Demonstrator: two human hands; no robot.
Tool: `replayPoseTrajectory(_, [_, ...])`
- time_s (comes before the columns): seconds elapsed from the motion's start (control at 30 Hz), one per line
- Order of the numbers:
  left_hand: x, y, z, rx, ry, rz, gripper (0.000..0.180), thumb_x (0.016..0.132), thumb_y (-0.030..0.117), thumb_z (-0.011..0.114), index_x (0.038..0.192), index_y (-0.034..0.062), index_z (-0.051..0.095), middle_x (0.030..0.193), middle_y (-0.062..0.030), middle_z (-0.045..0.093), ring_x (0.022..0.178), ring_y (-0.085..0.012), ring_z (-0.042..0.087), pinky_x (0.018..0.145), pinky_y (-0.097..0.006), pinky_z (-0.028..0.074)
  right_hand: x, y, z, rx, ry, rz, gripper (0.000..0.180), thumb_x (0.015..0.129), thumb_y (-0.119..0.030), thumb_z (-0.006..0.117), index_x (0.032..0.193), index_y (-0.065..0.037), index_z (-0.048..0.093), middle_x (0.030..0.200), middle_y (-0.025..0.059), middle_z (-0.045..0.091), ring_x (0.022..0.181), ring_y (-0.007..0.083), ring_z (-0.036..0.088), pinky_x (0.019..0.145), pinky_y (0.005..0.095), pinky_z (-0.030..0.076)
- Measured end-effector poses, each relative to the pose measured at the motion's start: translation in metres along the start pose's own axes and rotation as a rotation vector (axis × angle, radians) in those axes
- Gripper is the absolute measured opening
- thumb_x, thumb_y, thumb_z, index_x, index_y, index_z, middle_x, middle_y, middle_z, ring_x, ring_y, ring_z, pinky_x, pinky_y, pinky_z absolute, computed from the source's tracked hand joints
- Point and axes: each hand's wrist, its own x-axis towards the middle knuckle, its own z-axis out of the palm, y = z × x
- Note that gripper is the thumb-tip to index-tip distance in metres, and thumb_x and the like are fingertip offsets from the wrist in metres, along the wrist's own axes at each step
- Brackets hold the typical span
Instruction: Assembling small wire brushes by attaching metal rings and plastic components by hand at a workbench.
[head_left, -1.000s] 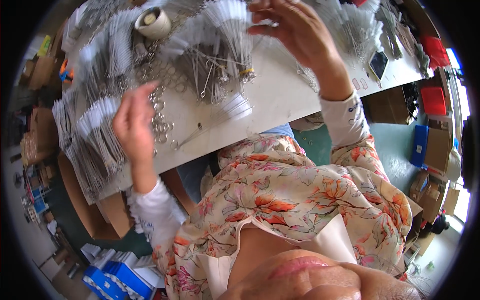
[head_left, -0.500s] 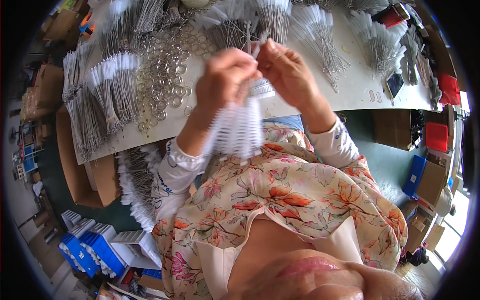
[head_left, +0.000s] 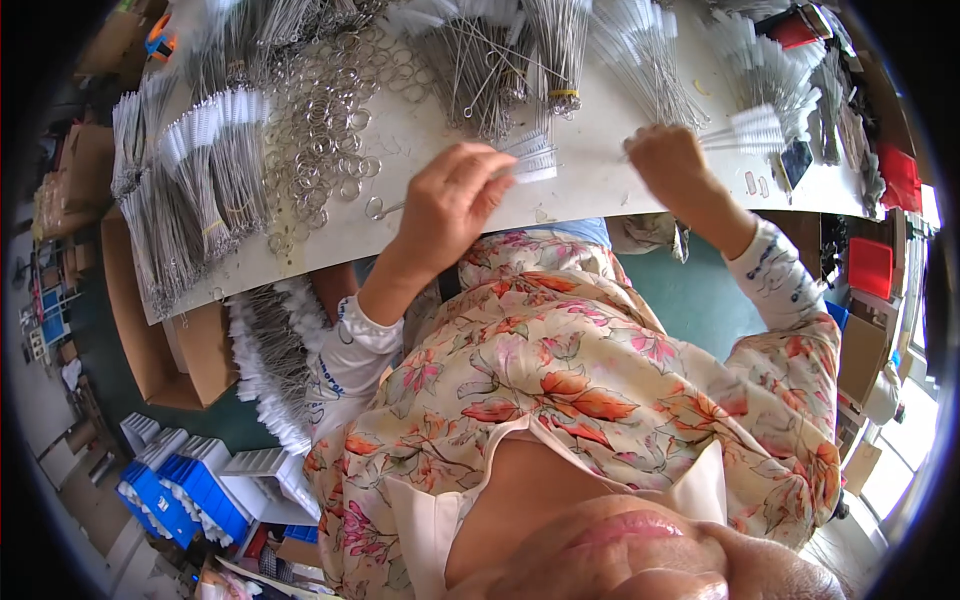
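Left hand: the left hand (head_left: pixel 447 205) is over the near edge of the surface (head_left: pixel 590 198), fingers curled; whether they grasp anything can't be made out.
Small brush group: the small brush group (head_left: pixel 536 160) shows white heads just beyond the left fingertips; touching or apart, unclear.
Ring: one metal ring (head_left: pixel 375 208) on a wire stem, left of that hand, the stem running behind it.
Right hand: the right hand (head_left: pixel 690 180) is right of centre, fingers bent and blurred; grip hidden.
Right-hand brush fan: the brush fan (head_left: pixel 755 132) has heads to the right, stems running behind the right hand; held or lying, hard to say.
Loose rings: the loose rings (head_left: pixel 325 130) spread left of centre.
Bundles: the left bundles (head_left: pixel 215 165) at the left edge; a yellow-banded bundle (head_left: pixel 562 50) at the far side.
Handling: stems probably the better hold, sparing the bristles; heads best kept level and facing one way.
Snags: thin stems could cross or hook a ring; a spread-out fan would likely separate more easily.
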Motion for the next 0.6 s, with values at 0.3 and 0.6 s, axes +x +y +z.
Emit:
replayPoseTrajectory(0.3, [-0.019,0.024,-0.007,0.07,0.132,0.199,0.026,0.073,0.007,0.068,0.098,0.0025,0.059,0.075,-0.0044,0.059,0.059,-0.0174,0.055,0.051,-0.027,0.045,0.025,-0.049,-0.061,2.062,-0.423,-0.256,0.011,0.084,-0.009,0.055,0.086,0.0,0.061,0.066,0.0059,0.058,0.057,0.0113,0.053,0.054,0.0262,0.044])
replayPoseTrajectory(0.6, [-0.073,-0.019,-0.066,0.517,0.018,-0.443,0.017,0.079,0.011,0.066,0.092,0.0035,0.058,0.068,-0.0071,0.056,0.054,-0.0179,0.056,0.051,-0.03,0.045,-0.001,-0.03,-0.009,0.45,0.173,0.097,0.008,0.074,-0.007,0.063,0.081,-0.009,0.064,0.075,0.0062,0.06,0.07,0.0273,0.061,0.057,0.0347,0.048])
